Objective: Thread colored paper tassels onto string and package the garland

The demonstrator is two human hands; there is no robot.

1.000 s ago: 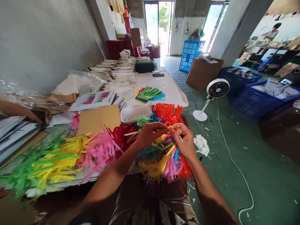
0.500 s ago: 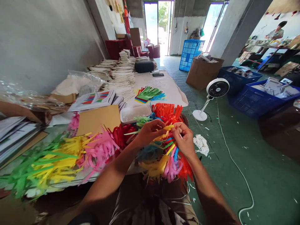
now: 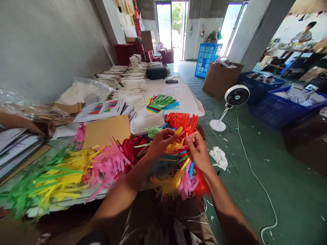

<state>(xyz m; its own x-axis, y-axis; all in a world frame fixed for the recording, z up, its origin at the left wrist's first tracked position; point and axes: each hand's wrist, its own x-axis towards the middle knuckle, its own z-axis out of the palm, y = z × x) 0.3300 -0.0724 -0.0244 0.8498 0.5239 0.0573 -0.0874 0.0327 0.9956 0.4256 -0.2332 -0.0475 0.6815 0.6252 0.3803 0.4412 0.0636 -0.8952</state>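
My left hand [image 3: 163, 141] pinches a yellow paper tassel [image 3: 179, 130]; its twisted top sticks up past the fingertips and its strips hang below. Close beside it on the right, my right hand [image 3: 198, 149] is closed in a pinch, with a tiny white bit at the fingertips that I cannot make out. Under the right hand hang strips of several colours, ending in a pink tassel [image 3: 188, 185] and a yellow one [image 3: 167, 182] over my lap. Just beyond both hands lies a heap of red-orange fringed tassels [image 3: 182, 122].
Left on the table lie green [image 3: 28, 190], yellow [image 3: 60, 173] and pink tassels [image 3: 107, 166], and a cardboard sheet [image 3: 107, 131]. A plastic tray [image 3: 147, 124] and fringed paper [image 3: 162, 102] lie ahead. A fan [image 3: 236, 97] and its cord stand right. Another person [image 3: 304, 34] is far off.
My hands have moved slightly apart. The yellow tassel's top, earlier between both hands' fingertips, now tilts upward in my left hand alone.
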